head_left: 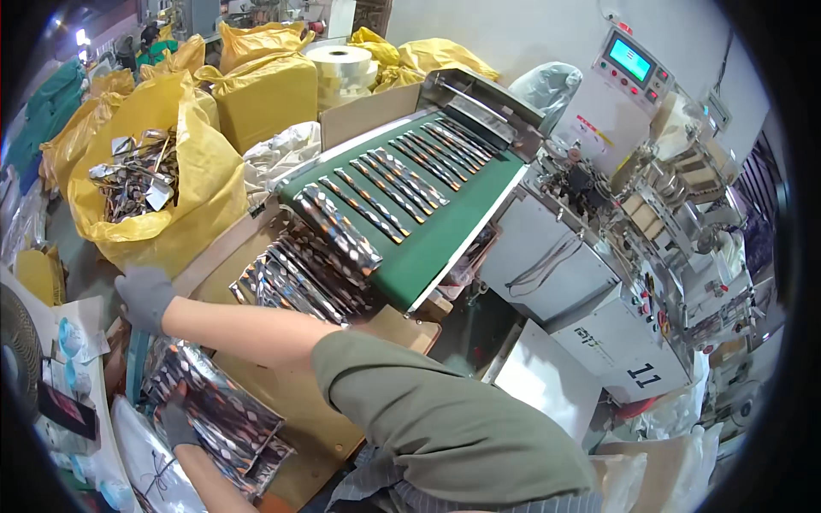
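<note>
Lower left of the frame: grey-gloved left hand (177, 422) clamps fingers on a shiny patterned foil pouch stack (214, 410), long axis running toward lower right; grey-gloved right hand (144, 295) curled, grip unclear.

open cardboard tabletop (299, 402) ahead, pouch pile (295, 278) crowding conveyor belt (428, 239) end, yellow sack (184, 184) blocking left

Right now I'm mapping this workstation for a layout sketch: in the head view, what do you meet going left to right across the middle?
Open yellow bag of foil scraps → grey-gloved hand → heap of shiny foil pouches → green conveyor belt → grey packing machine.
</note>
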Available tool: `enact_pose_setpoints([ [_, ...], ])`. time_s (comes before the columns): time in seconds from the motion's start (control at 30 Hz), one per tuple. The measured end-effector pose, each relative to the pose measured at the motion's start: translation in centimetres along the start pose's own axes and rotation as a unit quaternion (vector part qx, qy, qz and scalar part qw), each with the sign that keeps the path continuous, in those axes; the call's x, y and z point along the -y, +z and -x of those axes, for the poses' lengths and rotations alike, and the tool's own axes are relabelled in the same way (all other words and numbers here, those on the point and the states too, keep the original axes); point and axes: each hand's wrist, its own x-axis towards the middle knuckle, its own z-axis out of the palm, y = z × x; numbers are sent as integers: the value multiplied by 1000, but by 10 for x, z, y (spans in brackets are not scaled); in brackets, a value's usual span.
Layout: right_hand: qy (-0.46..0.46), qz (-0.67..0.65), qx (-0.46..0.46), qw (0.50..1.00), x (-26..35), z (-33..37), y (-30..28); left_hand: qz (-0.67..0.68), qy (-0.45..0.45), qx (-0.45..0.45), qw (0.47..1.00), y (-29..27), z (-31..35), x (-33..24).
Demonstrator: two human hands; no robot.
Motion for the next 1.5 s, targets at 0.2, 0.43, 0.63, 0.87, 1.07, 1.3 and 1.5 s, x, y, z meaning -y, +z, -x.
enact_pose_setpoints([
  [0.2, 56, 42, 98, 993, -34, 43, 60, -51, -81, -50, 994, -27, 20, 5],
  [0.43, 52, 75, 25, 996, -90, 44, 32, -104, -56, -49, 992, 52, 54, -72],
  [0.63, 101, -25, 25, 994, -80, 49, 34, -124, -27, -42, 991, 31, 36, -37],
  [0.87, 202, -231, 184, 934, -49, 222, 54, 8, 127, -57, 990, 21, 158, -74],
  [1.07, 241, -400, 142, 873, 14, 225, 102, 31, 219, -168, 961, -3, 292, -65],
  [1.3, 189, -541, 273, 773, 35, 238, -75, -16, 216, -366, 905, -70, 386, -5],
  [1.5, 184, -612, 490, 592, 106, 293, -29, 282, 165, -249, 912, -44, 353, 34],
])
